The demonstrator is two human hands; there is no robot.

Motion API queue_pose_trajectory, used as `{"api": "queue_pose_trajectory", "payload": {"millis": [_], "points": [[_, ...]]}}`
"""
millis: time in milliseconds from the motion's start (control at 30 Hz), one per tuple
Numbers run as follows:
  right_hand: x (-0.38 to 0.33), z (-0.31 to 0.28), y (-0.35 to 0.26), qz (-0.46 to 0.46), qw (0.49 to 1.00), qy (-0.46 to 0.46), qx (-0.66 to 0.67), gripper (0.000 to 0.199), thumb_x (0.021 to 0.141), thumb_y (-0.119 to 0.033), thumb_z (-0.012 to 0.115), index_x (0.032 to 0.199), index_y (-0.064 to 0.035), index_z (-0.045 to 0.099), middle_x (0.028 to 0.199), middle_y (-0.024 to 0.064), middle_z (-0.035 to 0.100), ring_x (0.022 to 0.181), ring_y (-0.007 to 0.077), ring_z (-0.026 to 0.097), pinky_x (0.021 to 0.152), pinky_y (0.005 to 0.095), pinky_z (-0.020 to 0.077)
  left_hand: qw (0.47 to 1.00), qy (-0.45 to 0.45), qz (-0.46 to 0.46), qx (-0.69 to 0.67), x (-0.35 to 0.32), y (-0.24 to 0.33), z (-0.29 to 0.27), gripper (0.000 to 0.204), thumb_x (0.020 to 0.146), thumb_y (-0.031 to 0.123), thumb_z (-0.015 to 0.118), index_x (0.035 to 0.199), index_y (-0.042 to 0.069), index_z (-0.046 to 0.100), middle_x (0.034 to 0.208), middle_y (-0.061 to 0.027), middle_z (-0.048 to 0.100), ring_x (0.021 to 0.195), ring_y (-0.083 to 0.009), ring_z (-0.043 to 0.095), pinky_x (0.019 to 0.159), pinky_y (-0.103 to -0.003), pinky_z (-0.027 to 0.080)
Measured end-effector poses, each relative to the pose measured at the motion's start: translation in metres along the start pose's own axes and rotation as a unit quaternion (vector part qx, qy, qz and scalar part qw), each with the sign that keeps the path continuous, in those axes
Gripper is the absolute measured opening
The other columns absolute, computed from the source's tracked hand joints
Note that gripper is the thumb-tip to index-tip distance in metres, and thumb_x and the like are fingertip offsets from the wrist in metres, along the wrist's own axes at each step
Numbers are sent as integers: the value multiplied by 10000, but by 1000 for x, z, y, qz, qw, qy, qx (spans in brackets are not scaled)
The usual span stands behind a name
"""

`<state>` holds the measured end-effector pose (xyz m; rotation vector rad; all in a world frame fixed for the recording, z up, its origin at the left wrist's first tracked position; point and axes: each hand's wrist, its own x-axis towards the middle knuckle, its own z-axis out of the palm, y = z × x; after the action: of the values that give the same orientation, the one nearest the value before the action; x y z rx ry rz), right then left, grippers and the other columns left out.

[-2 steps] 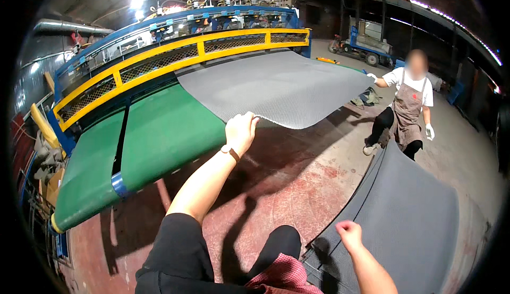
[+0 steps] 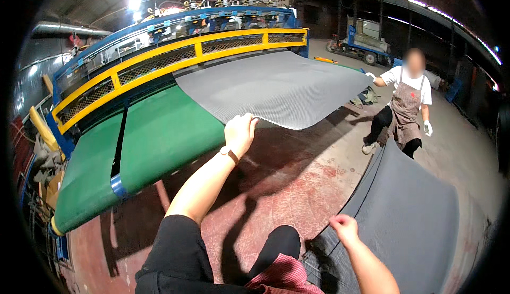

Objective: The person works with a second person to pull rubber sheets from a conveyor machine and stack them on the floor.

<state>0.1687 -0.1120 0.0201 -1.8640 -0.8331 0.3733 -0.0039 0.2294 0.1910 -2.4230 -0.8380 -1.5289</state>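
Note:
My left hand (image 2: 240, 133) grips the near corner of a large grey textured sheet (image 2: 271, 89), fingers wrapped over its edge. The sheet stretches back to the machine, partly over a green conveyor belt (image 2: 164, 129), and its front edge sags between two holders. A co-worker's gloved hand (image 2: 371, 76) is at its far right corner. Lower right, my right hand (image 2: 344, 229) has its fingers curled together with nothing visible in them. It hovers by the left side of a pile of similar grey sheets (image 2: 409, 203) on the floor.
A long blue machine with a yellow guard rail (image 2: 197, 48) spans the back left. The co-worker (image 2: 409, 100), in a brown apron, stands beyond the pile. A blue cart (image 2: 366, 44) is parked at the back. Bags and boxes crowd the left wall.
My right hand has shifted slightly left and up over the edge of the pile. My left hand keeps its grip on the sheet. The view has turned very slightly.

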Motion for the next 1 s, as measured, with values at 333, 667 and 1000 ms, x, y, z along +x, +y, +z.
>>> {"api": "queue_pose_trajectory", "payload": {"millis": [333,667,1000], "points": [[81,74,-143,192,824,-245,474,561,833,-459,420,1118,24,403,986,150,558,843,214,565,710,316,469,996,-10,35,-84,-20,43,-12,144,774,188,537,748,47,531,642,-119,510,627,-292,496,565,-380,399],[105,91,-169,209,736,-282,579,524,789,-532,409,996,-56,481,916,69,560,847,216,529,776,388,421,978,-71,158,-113,-44,73,-18,95,711,151,580,722,59,555,607,-81,526,590,-260,489,521,-359,392],[114,92,-144,335,736,-182,560,295,825,-356,478,849,-62,462,711,47,513,596,186,501,564,319,447,967,-94,171,-165,-75,105,-24,123,689,171,606,736,64,569,674,-57,546,653,-229,504,585,-334,384]]}}
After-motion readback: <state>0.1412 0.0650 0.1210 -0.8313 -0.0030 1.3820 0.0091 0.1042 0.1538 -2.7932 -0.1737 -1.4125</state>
